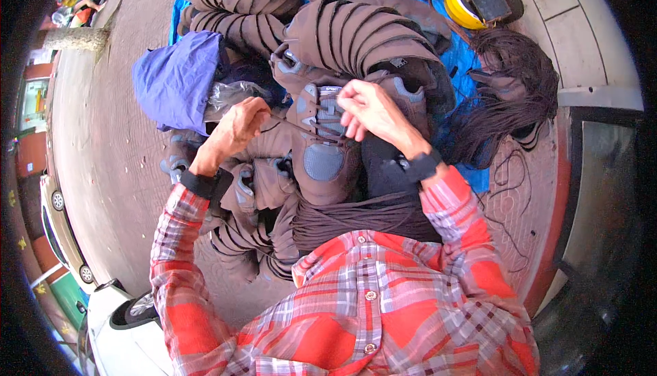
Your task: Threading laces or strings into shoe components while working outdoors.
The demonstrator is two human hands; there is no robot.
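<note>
Red plaid is filling the lower middle of the frame, where we are wearing a buttoned shirt (410, 294). Dark wristbands (422, 166) are circling both our wrists. Just above the shirt's collar edge, a bundle of dark brown laces (363, 217) is stretching crosswise. Beyond it, a brown shoe upper (321, 181) is lying at the centre of the frame, its blue-grey mesh toe pointing down toward us and its tongue pointing up. Left of it, our left hand (239, 129) is closing its fingertips on a brown lace (298, 128), which is running taut-looking to the eyelets. Our right hand (373, 112) is hovering beside the tongue with its fingers curled; we cannot tell whether it is gripping anything. More brown uppers (256, 188) are lying in the left middle, near the left wrist.

Farther up, nested brown uppers (363, 37) are curving in a long stack across the upper middle, and a blue tarp (472, 68) is showing around the pile. Purple cloth (174, 81) is bunching at the upper left, while a tangle of dark laces (520, 78) is spreading at the upper right, below a yellow round object (460, 6). At the far left edge, a beige car (60, 232) is standing beside the pavement.
</note>
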